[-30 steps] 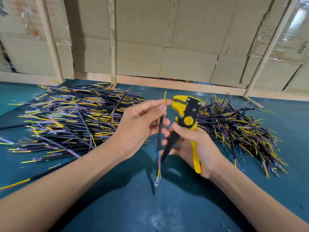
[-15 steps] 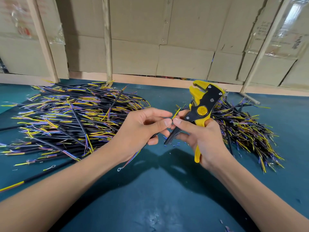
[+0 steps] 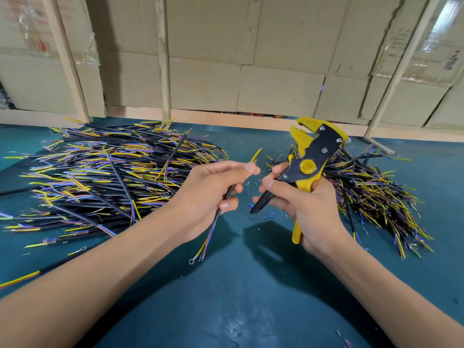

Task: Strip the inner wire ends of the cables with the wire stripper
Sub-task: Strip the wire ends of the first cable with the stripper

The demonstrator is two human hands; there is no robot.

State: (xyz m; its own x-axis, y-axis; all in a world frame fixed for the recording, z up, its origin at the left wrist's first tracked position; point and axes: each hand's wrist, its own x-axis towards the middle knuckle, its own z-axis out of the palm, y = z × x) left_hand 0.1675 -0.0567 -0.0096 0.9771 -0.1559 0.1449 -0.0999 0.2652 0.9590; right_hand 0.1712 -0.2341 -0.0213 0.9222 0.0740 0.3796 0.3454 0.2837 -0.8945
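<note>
Your left hand [image 3: 213, 194] pinches a cable [image 3: 227, 197], its yellow wire [image 3: 255, 155] pointing to 1 o'clock. Your right hand [image 3: 298, 204] grips the stripper [image 3: 310, 159], clear of it. Next: seat that tip in the jaws.

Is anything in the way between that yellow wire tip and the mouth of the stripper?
Nothing visible. The yellow wire tip, pinched in the left hand, points toward the stripper held by the right hand. Only open air above the table lies between tip and stripper mouth.
</note>
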